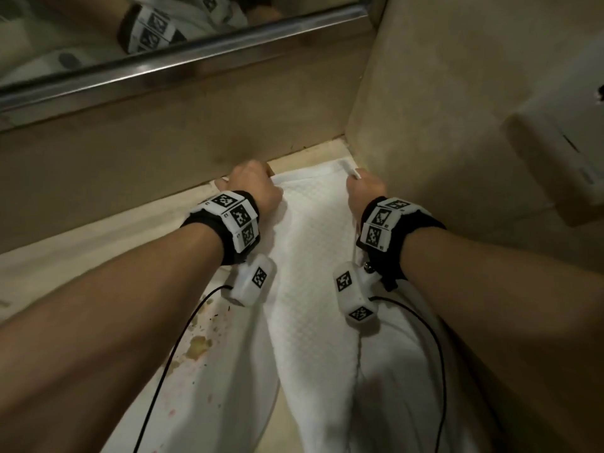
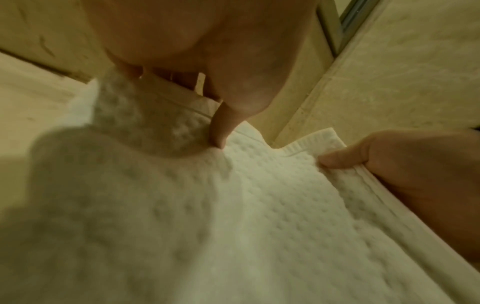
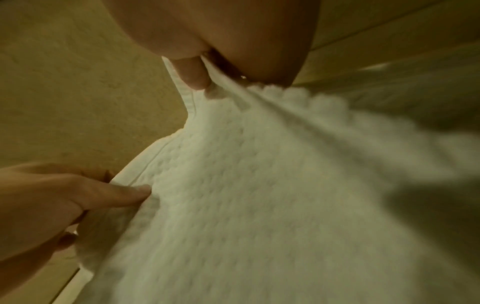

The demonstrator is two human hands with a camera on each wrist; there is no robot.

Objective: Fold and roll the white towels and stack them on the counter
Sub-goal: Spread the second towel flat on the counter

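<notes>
A white towel (image 1: pixel 310 256) with a small raised pattern lies lengthwise on the beige table (image 1: pixel 98 243), and its far end reaches the back right corner of the table, where the back wall meets the side wall (image 1: pixel 441 109). The near part of the towel hangs over the front edge of the table.

The left hand (image 1: pixel 253 184) grasps the far left corner of the towel: in the left wrist view the thumb presses on top of the cloth and the other fingers (image 2: pixel 182 78) are curled under the hem. The right hand (image 1: pixel 364 191) pinches the far right corner, and a small piece of the hem stands up above its fingers. In the right wrist view the cloth is pulled into tight ridges that run away from this pinch.

Both wrists carry black bands with white marker blocks. A second white cloth (image 1: pixel 209 371) with yellow-brown stains lies under the towel at the left, near the front edge. A mirror with a metal frame (image 1: pixel 183 63) is on the back wall, and a white box (image 1: pixel 555 158) is on the side wall.
</notes>
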